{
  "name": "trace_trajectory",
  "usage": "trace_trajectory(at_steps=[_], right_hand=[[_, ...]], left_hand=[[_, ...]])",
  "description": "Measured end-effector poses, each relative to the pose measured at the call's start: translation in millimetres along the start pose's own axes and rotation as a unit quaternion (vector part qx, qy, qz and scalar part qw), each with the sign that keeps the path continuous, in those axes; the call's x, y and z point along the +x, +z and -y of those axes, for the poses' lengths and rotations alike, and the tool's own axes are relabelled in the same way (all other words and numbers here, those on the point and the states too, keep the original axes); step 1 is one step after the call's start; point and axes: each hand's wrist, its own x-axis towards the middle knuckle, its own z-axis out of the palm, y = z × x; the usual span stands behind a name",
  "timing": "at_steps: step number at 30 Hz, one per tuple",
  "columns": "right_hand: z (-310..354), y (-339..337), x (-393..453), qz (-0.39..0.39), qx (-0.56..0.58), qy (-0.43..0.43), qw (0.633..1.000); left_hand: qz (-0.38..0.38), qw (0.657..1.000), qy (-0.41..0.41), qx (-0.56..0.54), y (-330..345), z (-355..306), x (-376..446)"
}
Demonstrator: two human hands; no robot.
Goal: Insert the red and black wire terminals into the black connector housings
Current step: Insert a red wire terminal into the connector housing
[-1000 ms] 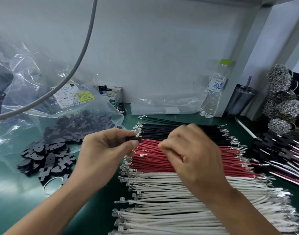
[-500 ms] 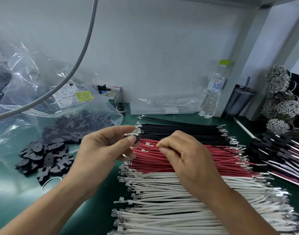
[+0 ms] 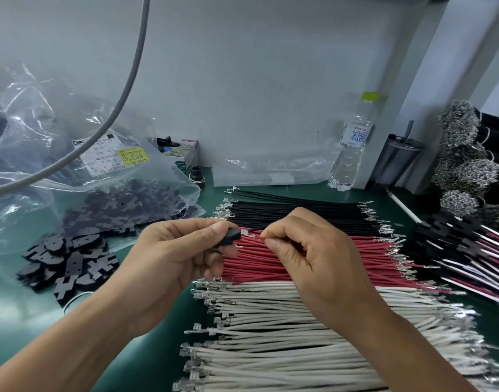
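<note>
One left hand [image 3: 169, 256] is pinching one flat, matte black connector housing [image 3: 230, 237] between thumb and forefinger. One right hand [image 3: 304, 250] is gripping one thin black wire [image 3: 256, 229], its bright metal terminal [image 3: 246, 232] sitting just beside the housing's edge. Beneath both hands, three dense rows are lying: black wires [image 3: 299, 213], red wires [image 3: 271, 264], white wires [image 3: 285, 335]. Left of the left hand, a loose pile of housings [image 3: 67, 261] is resting on green mat [image 3: 22, 321].
</note>
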Motion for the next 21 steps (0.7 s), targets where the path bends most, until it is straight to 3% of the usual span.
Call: trace_trajectory(at_steps=[6, 11, 21], right_hand=[[8, -7, 2, 0.000, -0.135, -0.091, 0.987], [14, -11, 3, 0.045, -0.245, -0.147, 0.957], [18, -9, 2, 0.083, -0.221, -0.104, 0.966]], left_hand=[[0.012, 1.000, -0.015, 0.010, -1, -1, 0], [0.007, 0.999, -0.029, 0.029, -1, -3, -1], [-0.010, 0.993, -0.015, 0.115, 3, -5, -4]])
